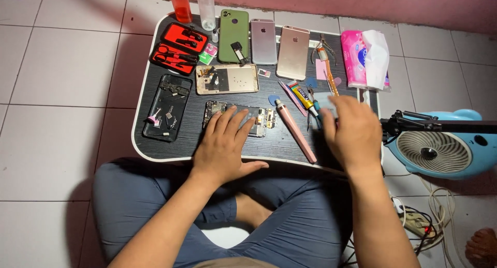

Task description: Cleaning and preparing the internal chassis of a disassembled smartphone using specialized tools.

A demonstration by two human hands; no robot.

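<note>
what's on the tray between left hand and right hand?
Head view: a pink pen-shaped tool lies diagonally on the black tray between the left hand and right hand.

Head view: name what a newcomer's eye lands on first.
Three phone backs, green, grey and gold, line the far edge of the black lap table. Nearer, the left hand rests flat on an opened phone, while the right hand reaches among tools beside a pink pen-shaped tool.

tray table: dark woodgrain, matt
opened phone: bare metal and circuit parts
phone backs: smooth metal, satin sheen
pink tool: glossy plastic
tissue pack: shiny plastic wrap, soft paper
trousers: matt cloth
</note>
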